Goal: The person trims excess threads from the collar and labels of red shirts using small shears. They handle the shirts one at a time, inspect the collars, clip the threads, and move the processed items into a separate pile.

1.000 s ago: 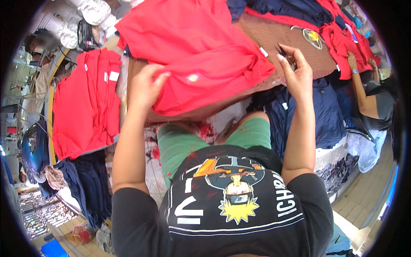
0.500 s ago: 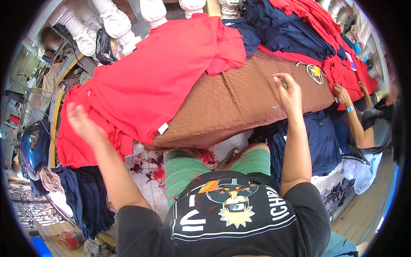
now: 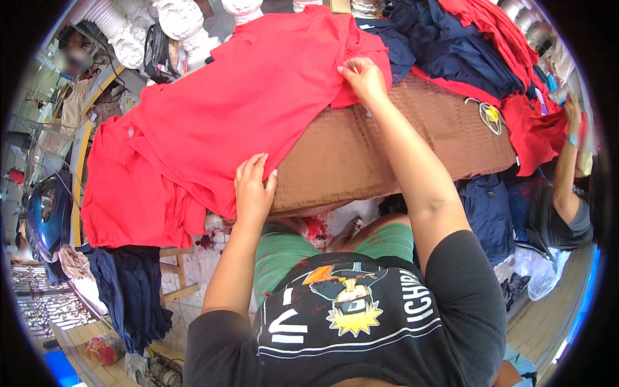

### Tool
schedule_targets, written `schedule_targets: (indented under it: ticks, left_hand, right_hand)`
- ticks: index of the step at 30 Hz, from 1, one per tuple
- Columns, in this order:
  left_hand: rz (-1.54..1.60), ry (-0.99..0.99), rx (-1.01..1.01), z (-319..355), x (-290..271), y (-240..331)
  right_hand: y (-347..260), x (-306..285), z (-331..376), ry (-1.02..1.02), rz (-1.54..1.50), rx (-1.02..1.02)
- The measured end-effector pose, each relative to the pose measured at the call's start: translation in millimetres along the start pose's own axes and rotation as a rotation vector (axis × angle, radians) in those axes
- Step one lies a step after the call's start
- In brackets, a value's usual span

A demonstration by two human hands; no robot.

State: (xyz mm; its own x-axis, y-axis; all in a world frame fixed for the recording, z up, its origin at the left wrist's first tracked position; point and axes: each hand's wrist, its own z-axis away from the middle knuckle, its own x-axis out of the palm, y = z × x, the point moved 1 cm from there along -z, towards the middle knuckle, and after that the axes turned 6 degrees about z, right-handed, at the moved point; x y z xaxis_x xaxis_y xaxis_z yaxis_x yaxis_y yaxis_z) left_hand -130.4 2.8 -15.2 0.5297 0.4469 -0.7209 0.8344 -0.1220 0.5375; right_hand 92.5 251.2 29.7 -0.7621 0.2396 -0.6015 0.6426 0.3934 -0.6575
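A red shirt lies spread over the left and middle of a table with a brown patterned cover. My left hand rests on the shirt's near edge, fingers stretched out and slightly apart. At the shirt's right part, by the sleeve, is my right hand, its thumb and fingers closed. Between them shows a bit of a small yellow-green thing, too covered to name. More red cloth is bunched at the table's left end.
Navy garments and red cloth are heaped at the back right. A pale cord with a yellow piece lies nearer. A co-worker's arm is at the right, beside red cloth. Navy clothes hang at the left; white balusters stand behind.
My left hand has come right and down onto the shirt's near edge. My right hand has swung left and away to the sleeve. The co-worker's hand has risen.
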Motion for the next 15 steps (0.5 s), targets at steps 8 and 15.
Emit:
schedule_targets:
  ticks: [8,15]
  left_hand:
    - [0.447,0.050,-0.122,-10.5,-43.5,-9.0]
    - [-0.074,-0.483,0.118,9.8,-109.6,-6.7]
  right_hand:
    - [-41.2,-98.8,9.8,0.012,-0.116,-0.207]
    - [-4.3,-108.5,156.7,-0.291,-0.152,0.167]
